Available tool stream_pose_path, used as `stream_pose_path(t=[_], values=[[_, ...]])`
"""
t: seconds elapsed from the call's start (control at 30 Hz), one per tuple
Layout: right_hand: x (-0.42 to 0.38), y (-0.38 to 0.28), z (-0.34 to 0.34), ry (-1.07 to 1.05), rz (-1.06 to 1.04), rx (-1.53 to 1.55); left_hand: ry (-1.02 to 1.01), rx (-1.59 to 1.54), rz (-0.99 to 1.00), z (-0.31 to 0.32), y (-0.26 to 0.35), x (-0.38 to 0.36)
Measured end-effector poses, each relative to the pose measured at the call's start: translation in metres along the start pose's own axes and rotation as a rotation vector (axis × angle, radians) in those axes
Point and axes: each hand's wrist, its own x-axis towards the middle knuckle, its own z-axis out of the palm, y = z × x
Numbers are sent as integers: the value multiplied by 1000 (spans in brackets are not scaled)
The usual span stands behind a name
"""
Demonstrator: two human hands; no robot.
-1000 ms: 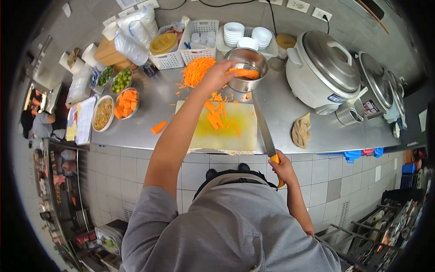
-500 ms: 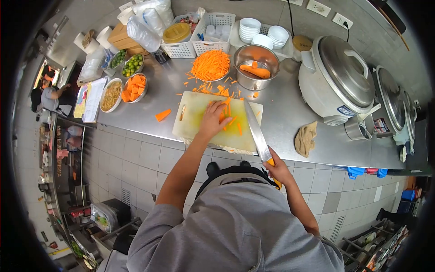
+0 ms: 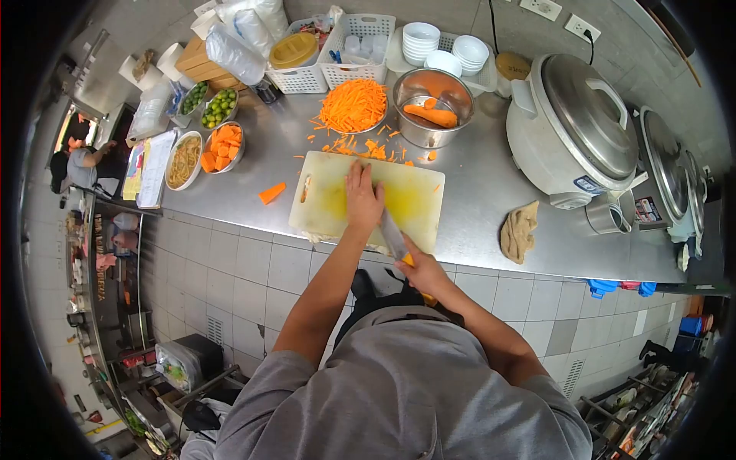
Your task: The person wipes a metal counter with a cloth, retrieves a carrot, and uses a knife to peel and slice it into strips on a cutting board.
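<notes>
A pale cutting board (image 3: pixel 415 216), stained yellow in the middle, lies at the counter's front edge. My left hand (image 3: pixel 365 201) rests on it with fingers stretched toward the far edge; what is under the palm is hidden. My right hand (image 3: pixel 423 272) is closed round the yellow handle of a large knife (image 3: pixel 393 234), its blade pointing at the left wrist and its tip hidden beside that hand. Beyond the board, carrot scraps (image 3: pixel 373 149) litter the counter before a heaped bowl of carrot strips (image 3: pixel 353 106). A carrot piece (image 3: pixel 271 193) lies left of the board.
A steel pot (image 3: pixel 434 115) with carrots stands behind the board. Leftward are a bowl of carrot chunks (image 3: pixel 223 148), green citrus (image 3: pixel 220 108) and an oval dish (image 3: pixel 185 160). A cloth (image 3: pixel 519 232) and a large rice cooker (image 3: pixel 575 130) are on the right. Another person (image 3: pixel 83 165) is far left.
The loose carrot strips on the board are gone from view. My right hand brought the knife leftward, from the board's right side to beside my left hand, which now lies straighter.
</notes>
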Motion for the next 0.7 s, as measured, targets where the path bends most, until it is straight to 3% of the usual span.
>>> stream_pose_path(t=[0.23, 0.43, 0.5, 0.6, 0.7], values=[[3, -15, -6, -102, -9, -54, 191, -278, -168, -3, 7, 5], [-13, -63, -88, 59, 28, -78, 369, -511, 190, -18, 112, 99], [-9, -68, -116, 325, -132, -15, 422, -505, 317, -18, 147, 140], [-23, -93, -157, 337, -15, 144, 424, -372, 403, -6, 174, 184], [-43, -74, -172, 336, 2, 208, 362, -369, 375, 22, 171, 213]])
